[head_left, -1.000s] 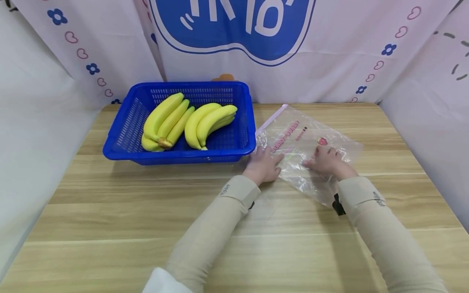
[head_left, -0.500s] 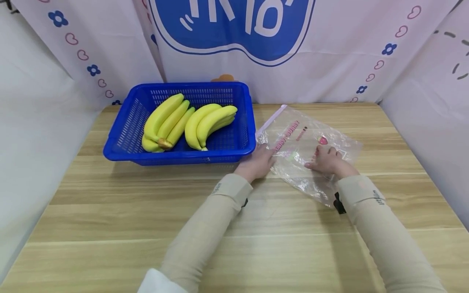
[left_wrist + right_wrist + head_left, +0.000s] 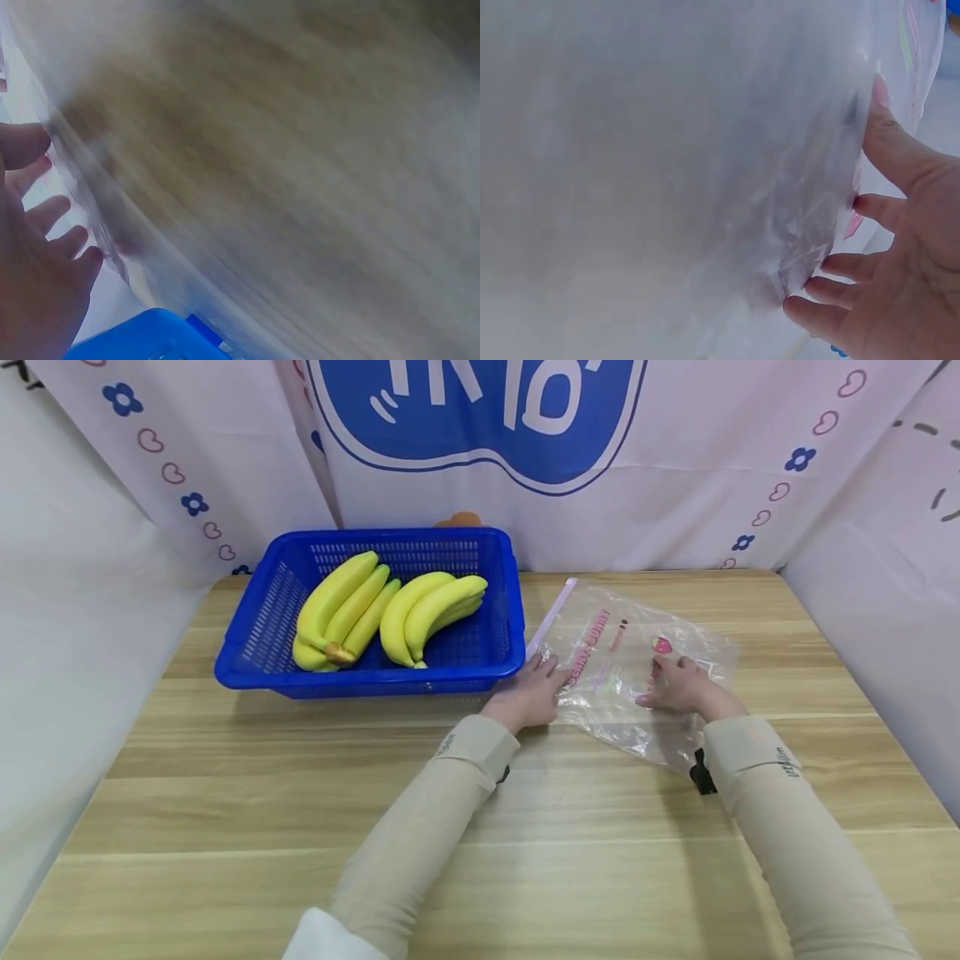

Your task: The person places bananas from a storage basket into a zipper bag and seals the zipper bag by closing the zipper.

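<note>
- Head view: clear bag [image 3: 611, 693] lies flat on the table [image 3: 300, 827], right of the blue basket [image 3: 360, 682]. Spreading work, in my judgement, calls for light, even fingertip pressure outward; such thin film would likely crumple or skid if pushed hard.
- Head view, position: left hand [image 3: 527, 693] rests at the bag's left edge, near the basket's front corner, fingers extended, grasping nothing. Right hand [image 3: 686, 687] rests on the bag's right part, fingers lightly bent, thumb apart. Printed film lies between the hands. Care is advised not to nudge the basket.
- Left wrist view: fingers spread and released, beside the film; exact contact cannot be told. Basket shows below.
- Right wrist view: fingertips meet the film without clenching; wrinkles there suggest smoothing from the fingertips rather than dragging.
</note>
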Action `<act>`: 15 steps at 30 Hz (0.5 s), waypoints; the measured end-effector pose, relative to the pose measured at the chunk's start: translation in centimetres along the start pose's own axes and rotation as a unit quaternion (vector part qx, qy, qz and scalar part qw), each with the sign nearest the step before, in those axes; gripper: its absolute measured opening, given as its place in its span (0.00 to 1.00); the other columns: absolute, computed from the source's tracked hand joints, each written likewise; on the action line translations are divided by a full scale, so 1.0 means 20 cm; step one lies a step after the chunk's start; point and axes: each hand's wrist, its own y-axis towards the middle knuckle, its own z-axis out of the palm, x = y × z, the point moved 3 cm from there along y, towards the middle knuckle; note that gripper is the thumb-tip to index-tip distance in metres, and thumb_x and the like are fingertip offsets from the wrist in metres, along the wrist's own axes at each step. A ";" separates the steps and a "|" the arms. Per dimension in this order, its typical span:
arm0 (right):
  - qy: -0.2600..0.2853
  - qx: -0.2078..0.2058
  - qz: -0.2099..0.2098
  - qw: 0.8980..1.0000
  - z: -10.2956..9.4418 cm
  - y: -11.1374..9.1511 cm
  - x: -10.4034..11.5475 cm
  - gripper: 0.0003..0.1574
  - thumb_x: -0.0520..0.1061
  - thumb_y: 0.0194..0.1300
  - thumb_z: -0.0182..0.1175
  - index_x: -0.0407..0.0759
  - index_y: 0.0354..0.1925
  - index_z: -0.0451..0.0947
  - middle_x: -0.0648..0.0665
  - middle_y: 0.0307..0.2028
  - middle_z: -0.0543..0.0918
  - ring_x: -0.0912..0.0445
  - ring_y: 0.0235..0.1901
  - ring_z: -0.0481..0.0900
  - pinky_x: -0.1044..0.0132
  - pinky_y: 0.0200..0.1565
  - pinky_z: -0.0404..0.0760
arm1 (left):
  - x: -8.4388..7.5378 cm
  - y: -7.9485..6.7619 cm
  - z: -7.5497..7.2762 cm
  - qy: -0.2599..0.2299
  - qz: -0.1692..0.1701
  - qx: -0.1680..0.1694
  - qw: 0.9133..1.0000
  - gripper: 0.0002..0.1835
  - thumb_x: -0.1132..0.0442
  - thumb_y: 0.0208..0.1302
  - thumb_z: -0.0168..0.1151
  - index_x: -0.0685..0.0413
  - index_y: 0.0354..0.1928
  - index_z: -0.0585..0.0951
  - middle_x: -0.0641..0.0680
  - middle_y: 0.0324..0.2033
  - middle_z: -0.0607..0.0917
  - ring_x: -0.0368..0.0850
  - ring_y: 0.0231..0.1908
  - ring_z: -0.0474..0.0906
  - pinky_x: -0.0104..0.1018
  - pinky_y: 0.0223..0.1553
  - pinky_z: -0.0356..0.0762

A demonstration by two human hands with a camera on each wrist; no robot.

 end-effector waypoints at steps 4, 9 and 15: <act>0.002 -0.002 -0.008 1.000 -0.01 -0.01 -0.01 0.57 0.55 0.63 0.60 0.27 0.71 0.40 0.13 0.66 0.42 0.18 0.64 0.45 0.27 0.61 0.54 | 0.00 -0.01 0.00 0.013 0.001 0.013 1.000 0.30 0.56 0.71 0.45 0.39 0.73 0.57 0.51 0.75 0.53 0.51 0.75 0.45 0.45 0.75 0.47; 0.008 -0.009 -0.017 1.000 -0.02 0.00 -0.01 0.57 0.52 0.62 0.62 0.25 0.71 0.41 0.12 0.65 0.44 0.19 0.64 0.47 0.28 0.62 0.55 | -0.01 -0.01 0.00 0.018 0.001 0.014 1.000 0.29 0.54 0.71 0.45 0.38 0.73 0.57 0.51 0.74 0.55 0.51 0.75 0.48 0.45 0.75 0.48; -0.006 -0.023 -0.050 0.998 -0.03 0.01 0.02 0.48 0.43 0.59 0.62 0.23 0.68 0.50 0.11 0.62 0.51 0.20 0.63 0.51 0.31 0.64 0.56 | -0.04 0.00 0.00 0.033 0.007 0.000 0.999 0.28 0.52 0.70 0.48 0.38 0.71 0.62 0.52 0.71 0.63 0.54 0.71 0.57 0.46 0.71 0.57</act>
